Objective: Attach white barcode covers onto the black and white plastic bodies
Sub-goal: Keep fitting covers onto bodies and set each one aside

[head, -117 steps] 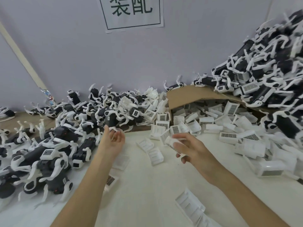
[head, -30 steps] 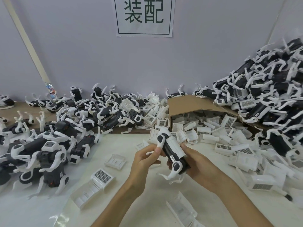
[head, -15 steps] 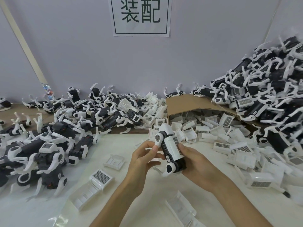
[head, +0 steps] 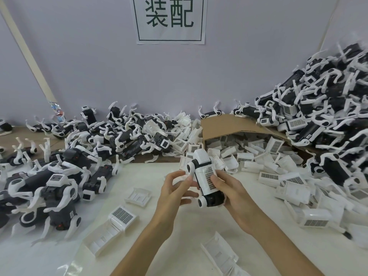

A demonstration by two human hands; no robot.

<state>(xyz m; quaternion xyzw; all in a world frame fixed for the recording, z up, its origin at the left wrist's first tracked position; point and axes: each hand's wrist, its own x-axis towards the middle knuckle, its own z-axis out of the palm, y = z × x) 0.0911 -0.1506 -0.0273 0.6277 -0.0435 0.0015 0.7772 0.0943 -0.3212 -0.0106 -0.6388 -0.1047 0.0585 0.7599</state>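
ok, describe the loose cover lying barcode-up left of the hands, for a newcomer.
On the white table, look left of the left hand. Three loose white parts lie there; the barcode cover is the middle one, the only one showing its dark grid.

Assembly workshop, factory-type. Wall sign [head: 170, 18] above my fingers [head: 218, 181] reads 装配. Heaps of identical black and white bodies [head: 65, 172] sit left and right of my fingers. Just beyond them a cardboard box [head: 229, 124] spills white barcode covers [head: 249, 156], all on one tabletop [head: 179, 246].
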